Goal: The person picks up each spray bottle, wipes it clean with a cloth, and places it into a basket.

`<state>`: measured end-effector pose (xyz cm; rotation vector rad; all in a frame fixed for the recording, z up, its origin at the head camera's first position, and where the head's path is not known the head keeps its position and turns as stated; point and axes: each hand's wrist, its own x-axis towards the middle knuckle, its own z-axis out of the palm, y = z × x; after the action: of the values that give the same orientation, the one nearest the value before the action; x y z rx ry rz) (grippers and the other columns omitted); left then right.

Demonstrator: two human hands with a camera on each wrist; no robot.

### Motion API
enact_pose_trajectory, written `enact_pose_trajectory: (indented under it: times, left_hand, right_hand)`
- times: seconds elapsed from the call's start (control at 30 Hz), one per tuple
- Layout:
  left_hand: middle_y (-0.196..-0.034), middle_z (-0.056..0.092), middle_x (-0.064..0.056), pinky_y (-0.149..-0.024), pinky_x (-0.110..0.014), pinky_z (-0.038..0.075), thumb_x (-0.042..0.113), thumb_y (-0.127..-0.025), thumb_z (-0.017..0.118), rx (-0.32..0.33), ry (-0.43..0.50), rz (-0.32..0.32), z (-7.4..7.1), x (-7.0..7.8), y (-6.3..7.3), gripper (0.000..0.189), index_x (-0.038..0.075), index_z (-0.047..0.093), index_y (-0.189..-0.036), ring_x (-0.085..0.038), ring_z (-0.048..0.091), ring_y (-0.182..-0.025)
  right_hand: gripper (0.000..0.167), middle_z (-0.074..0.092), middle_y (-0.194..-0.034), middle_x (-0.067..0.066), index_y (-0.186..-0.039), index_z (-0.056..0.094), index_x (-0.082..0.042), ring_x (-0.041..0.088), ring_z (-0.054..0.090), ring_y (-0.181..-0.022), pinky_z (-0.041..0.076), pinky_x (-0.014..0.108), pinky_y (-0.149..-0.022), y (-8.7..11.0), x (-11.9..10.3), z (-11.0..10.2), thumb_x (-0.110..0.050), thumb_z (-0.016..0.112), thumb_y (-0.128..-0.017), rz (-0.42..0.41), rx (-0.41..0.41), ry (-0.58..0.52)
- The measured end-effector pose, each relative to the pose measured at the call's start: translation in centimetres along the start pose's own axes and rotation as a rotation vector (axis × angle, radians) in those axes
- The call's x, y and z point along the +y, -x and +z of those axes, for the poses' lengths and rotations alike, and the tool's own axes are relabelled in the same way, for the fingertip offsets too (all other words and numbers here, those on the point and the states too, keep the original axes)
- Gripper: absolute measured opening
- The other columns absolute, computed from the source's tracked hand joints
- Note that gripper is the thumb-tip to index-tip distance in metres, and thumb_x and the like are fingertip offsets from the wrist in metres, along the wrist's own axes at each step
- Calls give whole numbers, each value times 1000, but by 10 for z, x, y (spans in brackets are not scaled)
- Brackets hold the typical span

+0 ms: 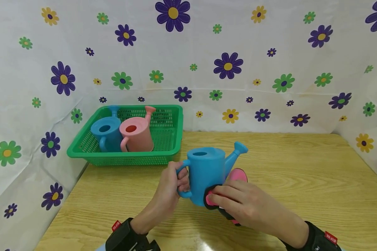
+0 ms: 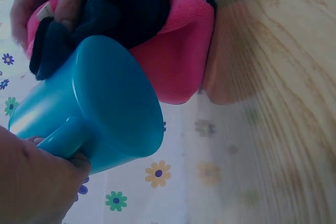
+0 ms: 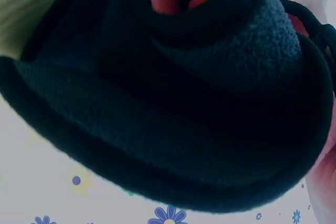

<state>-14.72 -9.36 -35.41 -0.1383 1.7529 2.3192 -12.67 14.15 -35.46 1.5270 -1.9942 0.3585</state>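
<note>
A blue watering can (image 1: 206, 174) is held upright above the table, its spout pointing right. Around its handle curl the fingers of my left hand (image 1: 168, 184); the left wrist view shows the can's base raised off the wood. My right hand (image 1: 249, 202) pinches a bunched pink and dark cloth (image 2: 181, 51) and presses it against the can's lower side, below the spout. Dark folds of this cloth fill most of the right wrist view and hide the can there.
At the back left stands a green plastic basket (image 1: 122, 158). In its left part sit another blue watering can (image 1: 110, 139) and a pink watering can (image 1: 141, 137). The wooden table (image 1: 286, 170) meets a white flowered backdrop (image 1: 194, 115) behind and at both sides.
</note>
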Motion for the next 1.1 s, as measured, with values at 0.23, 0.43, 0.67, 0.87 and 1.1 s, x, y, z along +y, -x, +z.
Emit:
enact_pose_trajectory:
  times: [0.23,0.43,0.67,0.87,1.1]
  left_hand:
    - [-59,30,5,-59,-24,31,26,-104,35,30,63,23,-3,10,2,39,14,33,-67,-9,33,-53]
    - [-60,30,5,-60,-24,31,27,-105,32,24,76,48,-5,12,3,40,14,32,-68,-9,32,-52]
    - [-59,30,5,-62,-25,32,27,-106,31,9,79,52,-6,12,4,40,14,31,-68,-9,33,-53]
    - [-58,30,5,-63,-26,32,27,-106,30,-7,72,48,-7,10,4,41,14,30,-67,-10,33,-53]
    - [-57,30,5,-62,-26,32,28,-105,31,-17,73,50,-7,10,5,42,14,30,-66,-10,33,-52]
  right_hand:
    - [22,75,-114,-2,-118,69,-12,10,66,-90,55,19,-80,3,-5,3,-21,53,-106,-3,-30,-15]
    - [24,75,-111,-4,-113,71,-14,9,67,-91,55,19,-82,5,-6,4,-23,50,-108,-6,-34,-31]
    - [29,75,-110,-4,-112,72,-14,10,69,-96,57,23,-86,6,-6,3,-23,45,-109,0,-41,-18]
    - [23,75,-112,-4,-114,71,-14,11,69,-97,58,24,-87,9,-6,2,-24,51,-107,3,-51,-32]
    - [22,74,-116,-1,-120,69,-13,12,69,-99,58,25,-88,12,-5,1,-23,57,-104,11,-50,-41]
